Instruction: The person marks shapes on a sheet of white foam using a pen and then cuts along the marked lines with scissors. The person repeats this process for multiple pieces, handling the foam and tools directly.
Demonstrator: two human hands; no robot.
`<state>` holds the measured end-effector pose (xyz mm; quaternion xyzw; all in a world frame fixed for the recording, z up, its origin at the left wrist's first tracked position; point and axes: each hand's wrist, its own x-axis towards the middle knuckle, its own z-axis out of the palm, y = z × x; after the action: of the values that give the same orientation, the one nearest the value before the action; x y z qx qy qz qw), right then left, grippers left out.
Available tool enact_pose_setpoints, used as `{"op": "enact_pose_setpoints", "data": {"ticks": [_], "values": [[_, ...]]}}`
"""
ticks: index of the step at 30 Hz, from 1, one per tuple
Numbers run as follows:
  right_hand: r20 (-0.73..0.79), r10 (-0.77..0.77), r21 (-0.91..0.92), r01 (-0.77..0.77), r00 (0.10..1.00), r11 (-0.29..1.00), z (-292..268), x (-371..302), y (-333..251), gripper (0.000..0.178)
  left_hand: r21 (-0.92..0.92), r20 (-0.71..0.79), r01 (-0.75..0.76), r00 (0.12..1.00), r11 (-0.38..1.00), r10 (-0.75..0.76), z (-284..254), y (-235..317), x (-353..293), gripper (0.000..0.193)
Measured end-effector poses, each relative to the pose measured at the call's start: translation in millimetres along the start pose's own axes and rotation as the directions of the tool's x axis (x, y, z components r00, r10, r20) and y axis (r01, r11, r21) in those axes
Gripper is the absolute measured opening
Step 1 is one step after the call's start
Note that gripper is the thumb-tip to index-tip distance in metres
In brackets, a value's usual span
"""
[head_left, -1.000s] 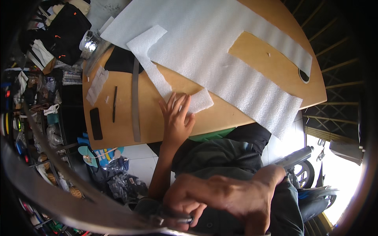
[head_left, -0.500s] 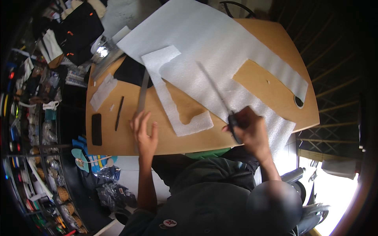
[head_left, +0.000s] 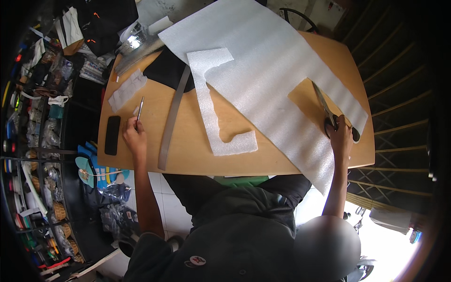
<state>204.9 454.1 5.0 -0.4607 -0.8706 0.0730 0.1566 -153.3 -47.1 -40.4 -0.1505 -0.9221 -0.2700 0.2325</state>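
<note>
My left hand (head_left: pixel 135 134) is closed around a slim pen (head_left: pixel 141 108) at the left of the table. My right hand (head_left: pixel 341 136) grips the dark handles of a pair of scissors (head_left: pixel 322 99), whose blades point away over bare wood at the cut-out. A large white foam sheet (head_left: pixel 253 51) lies across the table, with one corner over the near edge. Left of it rests a C-shaped foam strip (head_left: pixel 206 101) with a ragged inner edge. Between that strip and my left hand lies a long flat grey ruler (head_left: pixel 173 122).
A black phone (head_left: pixel 112 135) lies by the table's left edge, below a crumpled whitish scrap (head_left: pixel 128 89). Black material (head_left: pixel 164 70) sits partly under the foam. A crowded shelf (head_left: pixel 42 155) stands at the left, a folding metal gate (head_left: pixel 394 108) at the right.
My left hand has moved left from the ruler and picked up the pen. My right hand has carried the scissors right, to the cut-out in the sheet. The camera view has shifted slightly.
</note>
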Motion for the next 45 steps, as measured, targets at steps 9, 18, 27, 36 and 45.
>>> {"op": "enact_pose_setpoints", "data": {"ticks": [9,18,27,36,45], "values": [[-0.093,-0.105,0.407,0.134,0.990,0.903,-32.9,-35.0,-45.5,0.028,-0.478,0.071,0.229,0.972,0.848,-0.223,-37.8,99.1,-48.8,0.020],[-0.588,-0.650,0.803,0.253,0.482,-0.539,-130.4,-121.3,-185.2,0.075,-0.634,0.504,0.399,0.863,0.662,-0.038,-29.1,190.8,-109.5,0.020],[0.051,-0.398,0.965,0.057,0.916,0.257,-69.7,-132.1,-182.4,0.039,-0.704,0.454,0.238,0.875,0.669,0.166,-35.5,213.2,-116.9,0.016],[0.578,-0.314,0.805,-0.589,0.753,0.071,35.7,-134.0,-149.6,0.060,-0.781,0.282,-0.086,0.834,0.618,0.473,-50.2,233.1,-78.3,0.025],[0.484,-0.400,0.817,-0.566,0.779,-0.113,50.6,-127.0,-133.3,0.054,-0.814,-0.389,-0.568,0.689,0.122,0.611,-152.4,255.6,51.3,0.037]]}}
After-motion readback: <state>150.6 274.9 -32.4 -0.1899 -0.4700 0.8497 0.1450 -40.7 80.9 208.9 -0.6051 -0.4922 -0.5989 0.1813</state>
